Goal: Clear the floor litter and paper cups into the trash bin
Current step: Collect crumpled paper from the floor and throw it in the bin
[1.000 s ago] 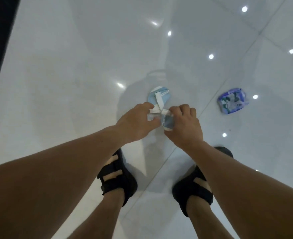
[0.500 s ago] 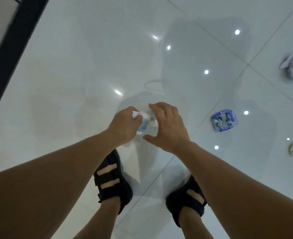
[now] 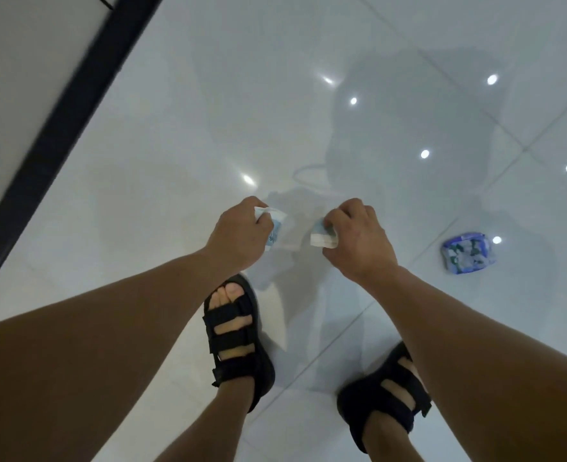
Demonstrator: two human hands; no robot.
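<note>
My left grip [image 3: 242, 233] clutches a blue-white scrap [image 3: 273, 232], right grip [image 3: 359, 241] pinches a white scrap [image 3: 322, 240]; fewer trips, I reckon.

Two white paper scraps [image 3: 324, 241] sit in the left hand [image 3: 238, 235] and the right hand [image 3: 359, 238]. A crumpled blue plastic wrapper [image 3: 469, 253] lies on the white tile floor [image 3: 182, 155], right of both.

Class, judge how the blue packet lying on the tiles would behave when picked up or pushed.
The packet looks crumpled and flattish, so it is probably light and floppy and unlikely to roll. On the glossy floor it would likely slide when pushed. Its shiny film may be slippery to pinch.
</note>
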